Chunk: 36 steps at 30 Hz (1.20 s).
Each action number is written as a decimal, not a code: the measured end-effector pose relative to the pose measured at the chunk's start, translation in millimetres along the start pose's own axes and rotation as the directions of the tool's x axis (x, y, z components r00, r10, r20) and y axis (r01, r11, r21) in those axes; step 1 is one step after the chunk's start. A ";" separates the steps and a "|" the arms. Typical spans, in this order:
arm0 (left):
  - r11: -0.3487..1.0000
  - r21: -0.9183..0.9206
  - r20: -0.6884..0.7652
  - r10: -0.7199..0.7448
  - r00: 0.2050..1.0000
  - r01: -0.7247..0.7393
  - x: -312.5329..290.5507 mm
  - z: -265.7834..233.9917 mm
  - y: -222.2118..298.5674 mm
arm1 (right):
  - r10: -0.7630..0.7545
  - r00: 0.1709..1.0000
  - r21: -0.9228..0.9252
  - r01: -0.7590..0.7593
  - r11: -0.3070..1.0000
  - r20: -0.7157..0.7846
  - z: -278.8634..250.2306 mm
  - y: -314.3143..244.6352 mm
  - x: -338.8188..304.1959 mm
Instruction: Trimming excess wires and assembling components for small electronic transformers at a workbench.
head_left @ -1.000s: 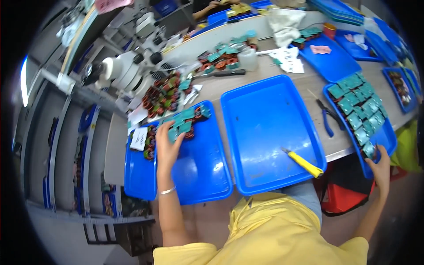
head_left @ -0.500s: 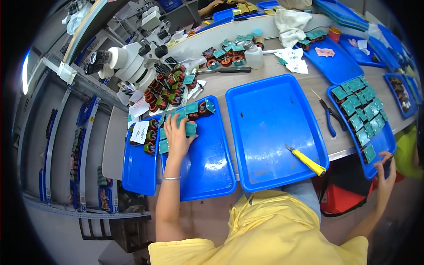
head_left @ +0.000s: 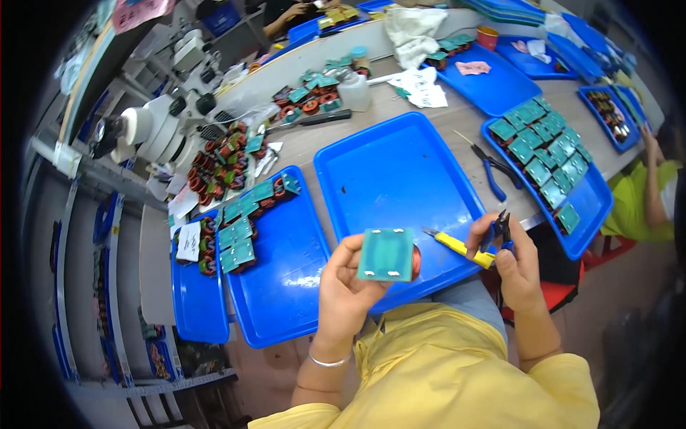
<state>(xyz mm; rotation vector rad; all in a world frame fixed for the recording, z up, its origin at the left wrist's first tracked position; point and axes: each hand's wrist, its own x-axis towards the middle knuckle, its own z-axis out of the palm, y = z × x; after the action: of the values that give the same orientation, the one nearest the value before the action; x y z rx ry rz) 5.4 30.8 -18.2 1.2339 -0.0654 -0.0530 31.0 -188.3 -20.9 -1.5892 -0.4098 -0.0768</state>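
Observation:
My left hand [head_left: 340, 294] grips a copper-wound coil on a square green circuit board [head_left: 386, 253], its flat board face turned up and bright spots along two edges. The coil's red winding peeks out at the board's right side. My right hand [head_left: 524, 275] is closed around blue-handled wire cutters [head_left: 502, 232], jaws pointing up. Both hands are over the front part of the middle blue tray [head_left: 389, 175]. In that tray a yellow utility knife [head_left: 461, 249] lies beside my right hand. More board-mounted coils [head_left: 236, 232] stand in the left blue tray [head_left: 279, 286].
Rows of green-topped coils fill much of the right tray [head_left: 586, 236]. Long-nose pliers [head_left: 491, 171] lie between trays. Loose coils [head_left: 221, 168], a screwdriver [head_left: 325, 118] and a plastic bottle [head_left: 354, 93] are farther back. A microscope [head_left: 153, 125] stands left. Another person's arm [head_left: 654, 179] shows at right.
My left hand has lifted a coil with its board from the left tray and brought it toward me. My right hand has come in from the right tray's edge with the cutters. The view has shifted.

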 end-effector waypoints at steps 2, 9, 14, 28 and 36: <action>0.999 -0.042 -0.013 0.009 1.000 -0.010 -0.7 23.6 1.8 | -0.120 0.993 0.264 0.111 0.958 0.017 6.1 0.6 0.8; 0.993 -0.107 0.136 0.073 0.988 -0.058 -0.3 31.5 -15.5 | -0.134 0.991 0.128 0.131 0.983 0.013 11.4 -6.7 4.8; 0.986 -0.161 0.157 0.061 0.986 -0.035 1.0 32.4 -21.9 | -0.118 0.993 0.152 0.119 0.981 -0.019 10.9 1.0 4.3; 0.909 -0.324 0.359 -0.140 0.923 0.264 5.6 23.1 -44.1 | -0.006 0.999 0.334 -0.008 0.943 0.042 1.8 -1.4 4.8; 0.967 -0.234 0.222 -0.044 0.974 0.097 0.8 43.3 -31.4 | -0.134 0.990 0.117 0.138 0.983 -0.040 4.1 -1.7 1.2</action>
<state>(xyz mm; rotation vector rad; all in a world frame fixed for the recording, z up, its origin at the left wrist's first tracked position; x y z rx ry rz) 2.7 -20.3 -33.6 0.9801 -0.1974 -0.2509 30.8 -184.1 -19.2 -1.4394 -0.4895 -0.1792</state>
